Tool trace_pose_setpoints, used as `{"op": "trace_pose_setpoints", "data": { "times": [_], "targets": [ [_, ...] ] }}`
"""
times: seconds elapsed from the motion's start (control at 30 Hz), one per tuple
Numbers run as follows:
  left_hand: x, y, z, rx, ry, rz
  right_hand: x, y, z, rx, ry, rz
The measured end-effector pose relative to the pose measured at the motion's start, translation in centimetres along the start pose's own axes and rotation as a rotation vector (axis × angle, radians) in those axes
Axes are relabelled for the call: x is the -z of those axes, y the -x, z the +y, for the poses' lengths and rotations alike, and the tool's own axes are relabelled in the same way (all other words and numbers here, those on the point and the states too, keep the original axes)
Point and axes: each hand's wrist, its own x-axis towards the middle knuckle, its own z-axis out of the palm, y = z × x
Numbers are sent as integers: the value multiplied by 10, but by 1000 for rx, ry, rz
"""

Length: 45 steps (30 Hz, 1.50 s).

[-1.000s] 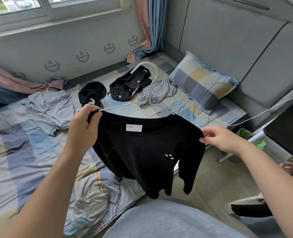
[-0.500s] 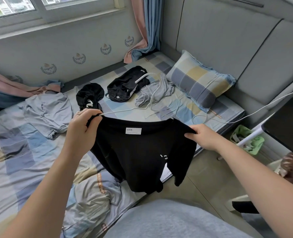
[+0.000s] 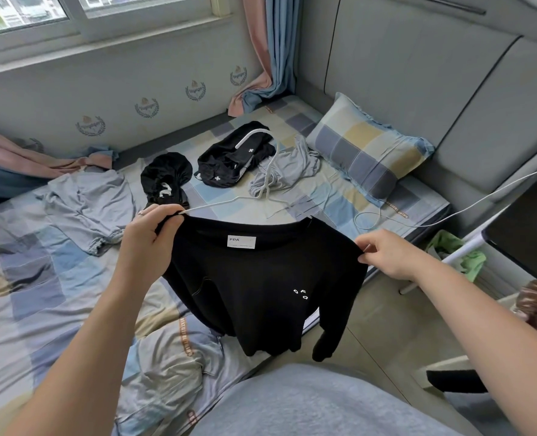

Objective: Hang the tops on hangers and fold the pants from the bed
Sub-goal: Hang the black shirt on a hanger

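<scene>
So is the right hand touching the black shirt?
Touching. The head view shows the right hand pinching the black shirt at its shoulder edge, with the fingertips closed on the cloth and no gap between them.

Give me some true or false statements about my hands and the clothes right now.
1. The left hand and the right hand both hold the black top. True.
2. The black top is folded. False: it hangs open between the two hands.
3. A white hanger sticks out beside the left hand. True.
4. The checked pillow is on the floor. False: it lies on the bed, against the padded wall.
</scene>
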Motion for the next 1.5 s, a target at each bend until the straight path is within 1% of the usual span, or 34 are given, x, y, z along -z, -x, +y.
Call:
{"op": "trace_pose_setpoints", "data": {
  "times": [0.07,0.17,0.2,0.27,0.33,0.37,0.47,0.57,0.7,0.8,0.9,1.0,1.1,1.23,1.4,1.5],
  "targets": [
    [1,-1,-3,-11,-8,-19,-2,-1,1,-3,-50,140],
    [3,-2,-8,-69,-72,-59,-3,-2,-1,31,-157,465],
    [3,-2,-8,-85,-99,-69,-2,-2,-3,57,-204,539],
    [0,0,-9,-93,-143,-76,1,0,-8,143,-325,609],
    [-1,1,-8,-63,-117,-46,4,8,-12,236,-410,588],
    [-1,2,-6,-30,-66,-19,5,13,-13,267,-406,560],
    [-1,3,7,41,110,36,3,22,-9,287,-279,508],
    [-1,5,18,17,210,27,1,28,-6,257,-202,499],
    [-6,-1,28,-26,267,-28,-1,40,-5,171,-294,561],
    [-17,-9,45,-94,286,-75,2,57,-7,165,-252,576],
    [-34,-15,69,-176,278,-159,8,81,-6,200,-214,608],
    [-60,-17,95,-248,249,-284,13,113,8,156,-197,621],
    [-87,-14,127,-309,248,-435,11,160,32,62,-248,635],
    [-129,4,179,-433,232,-657,2,236,66,-60,-301,708],
    [-188,66,260,-554,293,-879,-16,341,103,-207,-395,801],
    [-218,108,307,-622,331,-955,-33,409,127,-318,-426,876]
  ]
}}
